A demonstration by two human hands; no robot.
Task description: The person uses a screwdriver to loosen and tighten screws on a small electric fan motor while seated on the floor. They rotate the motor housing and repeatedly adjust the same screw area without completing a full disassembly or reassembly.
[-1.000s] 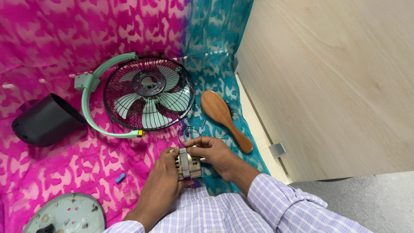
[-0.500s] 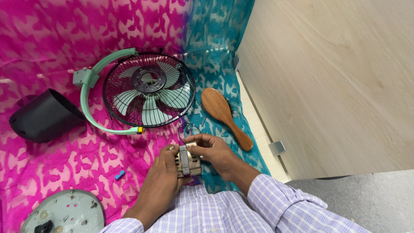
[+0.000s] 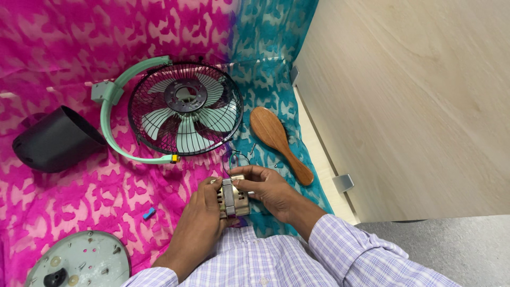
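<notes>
Pink-and-teal cloth (image 3: pixel 79 175) is spread beneath; a small motor (image 3: pixel 232 196) is clamped between left hand (image 3: pixel 204 212) and right hand (image 3: pixel 265 187), near fan (image 3: pixel 185 109) and brush (image 3: pixel 279 141).

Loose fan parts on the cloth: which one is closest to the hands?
The small blue piece, just left of the left hand. The black cone cover and round grey plate lie farther out.
</notes>
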